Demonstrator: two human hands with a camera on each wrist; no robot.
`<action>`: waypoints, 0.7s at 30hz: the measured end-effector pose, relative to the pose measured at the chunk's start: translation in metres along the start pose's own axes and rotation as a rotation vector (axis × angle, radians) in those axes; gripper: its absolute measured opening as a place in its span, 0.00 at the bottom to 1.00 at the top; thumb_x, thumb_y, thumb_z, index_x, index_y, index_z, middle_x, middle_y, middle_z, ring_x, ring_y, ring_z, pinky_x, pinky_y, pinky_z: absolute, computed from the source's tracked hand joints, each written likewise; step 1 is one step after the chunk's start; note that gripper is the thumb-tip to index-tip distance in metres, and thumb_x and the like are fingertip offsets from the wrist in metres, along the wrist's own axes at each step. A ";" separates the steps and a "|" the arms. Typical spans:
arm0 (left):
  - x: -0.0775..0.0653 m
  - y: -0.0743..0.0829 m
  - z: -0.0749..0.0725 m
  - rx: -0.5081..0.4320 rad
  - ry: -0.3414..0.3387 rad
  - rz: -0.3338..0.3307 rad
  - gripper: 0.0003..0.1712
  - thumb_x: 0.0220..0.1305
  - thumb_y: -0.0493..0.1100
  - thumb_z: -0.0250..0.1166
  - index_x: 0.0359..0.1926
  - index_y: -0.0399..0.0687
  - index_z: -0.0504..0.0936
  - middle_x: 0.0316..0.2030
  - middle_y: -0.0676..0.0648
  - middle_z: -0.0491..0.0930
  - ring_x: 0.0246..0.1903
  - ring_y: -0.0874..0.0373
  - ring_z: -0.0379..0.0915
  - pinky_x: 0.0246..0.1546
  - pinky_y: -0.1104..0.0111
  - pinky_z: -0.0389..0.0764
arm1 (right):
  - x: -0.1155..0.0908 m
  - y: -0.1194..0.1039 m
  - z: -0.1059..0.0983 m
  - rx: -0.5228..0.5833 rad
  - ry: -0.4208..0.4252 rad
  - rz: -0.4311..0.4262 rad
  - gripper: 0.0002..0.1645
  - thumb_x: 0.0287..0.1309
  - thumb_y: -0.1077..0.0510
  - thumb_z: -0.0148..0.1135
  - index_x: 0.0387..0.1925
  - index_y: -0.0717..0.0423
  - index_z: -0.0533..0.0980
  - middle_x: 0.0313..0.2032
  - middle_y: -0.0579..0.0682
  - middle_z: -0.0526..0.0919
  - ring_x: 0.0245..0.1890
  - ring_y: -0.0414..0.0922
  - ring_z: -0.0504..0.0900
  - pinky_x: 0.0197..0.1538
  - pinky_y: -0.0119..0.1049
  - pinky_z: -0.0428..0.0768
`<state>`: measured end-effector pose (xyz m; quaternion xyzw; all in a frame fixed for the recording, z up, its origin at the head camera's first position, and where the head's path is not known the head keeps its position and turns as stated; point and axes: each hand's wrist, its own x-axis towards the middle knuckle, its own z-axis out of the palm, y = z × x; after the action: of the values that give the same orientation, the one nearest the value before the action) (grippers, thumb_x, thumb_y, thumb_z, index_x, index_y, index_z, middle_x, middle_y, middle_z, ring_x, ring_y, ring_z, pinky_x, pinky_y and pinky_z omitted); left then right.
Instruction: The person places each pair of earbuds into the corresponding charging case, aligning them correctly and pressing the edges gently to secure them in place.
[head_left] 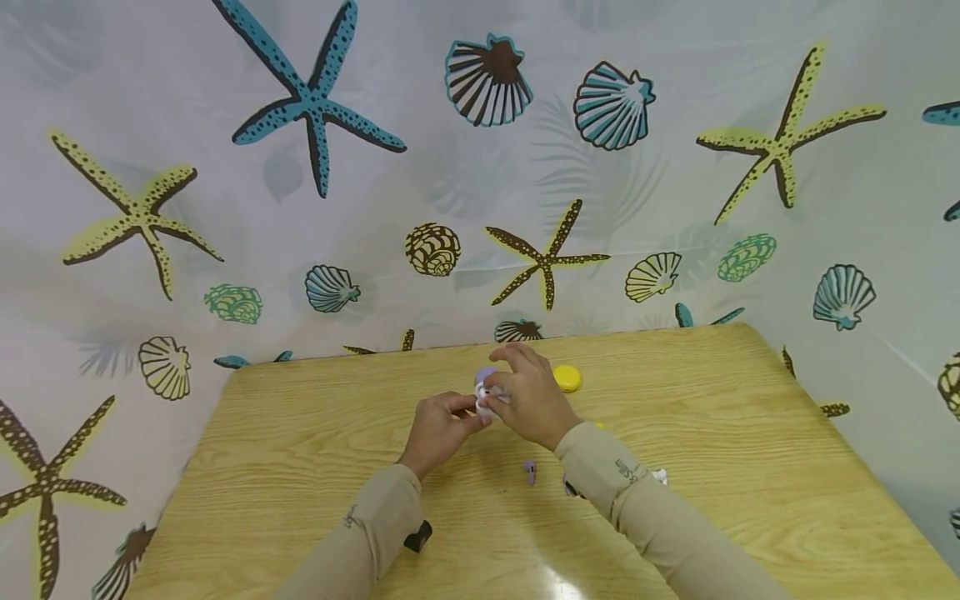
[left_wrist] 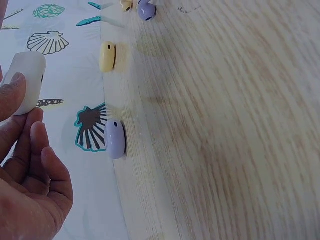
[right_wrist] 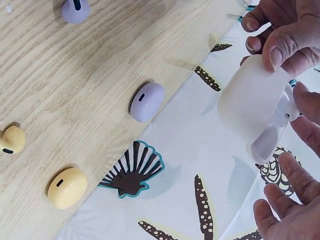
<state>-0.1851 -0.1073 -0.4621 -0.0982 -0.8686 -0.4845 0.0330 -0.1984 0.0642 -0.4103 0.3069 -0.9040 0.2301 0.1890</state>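
Note:
A white earbud case (right_wrist: 250,97) is held up over the far part of the table, its lid open. My left hand (head_left: 438,433) grips the case body between thumb and fingers. At the case's opening, a white earbud (right_wrist: 290,111) is pinched between the thumb and a finger of my right hand (head_left: 536,396), whose other fingers are spread. How deep the earbud sits in the case is hidden. Below the hands lie a closed purple case (right_wrist: 147,101) and a closed yellow case (right_wrist: 67,188).
A purple earbud (head_left: 530,472) lies on the wooden table (head_left: 300,450), nearer than the hands. A yellow earbud (right_wrist: 12,139) is close to the yellow case. Some small white item (head_left: 660,476) shows beside the right sleeve. Behind the table hangs a shell-patterned cloth (head_left: 450,175).

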 end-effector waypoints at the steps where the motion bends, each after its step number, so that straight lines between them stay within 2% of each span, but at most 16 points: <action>1: 0.000 0.000 0.000 0.000 -0.002 0.002 0.14 0.54 0.44 0.72 0.43 0.46 0.87 0.31 0.50 0.84 0.33 0.59 0.79 0.29 0.72 0.78 | 0.000 0.000 0.000 -0.002 -0.002 0.000 0.08 0.48 0.53 0.73 0.29 0.52 0.85 0.51 0.53 0.80 0.61 0.55 0.72 0.60 0.60 0.71; 21: 0.000 0.000 0.000 -0.024 -0.016 -0.021 0.16 0.55 0.46 0.71 0.44 0.46 0.87 0.33 0.50 0.84 0.34 0.60 0.79 0.29 0.71 0.78 | -0.004 0.001 0.002 -0.023 -0.063 -0.002 0.08 0.51 0.54 0.71 0.31 0.54 0.86 0.51 0.54 0.80 0.59 0.55 0.74 0.57 0.59 0.74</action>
<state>-0.1849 -0.1077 -0.4622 -0.0932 -0.8639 -0.4945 0.0199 -0.1969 0.0659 -0.4138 0.3128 -0.9117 0.2098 0.1643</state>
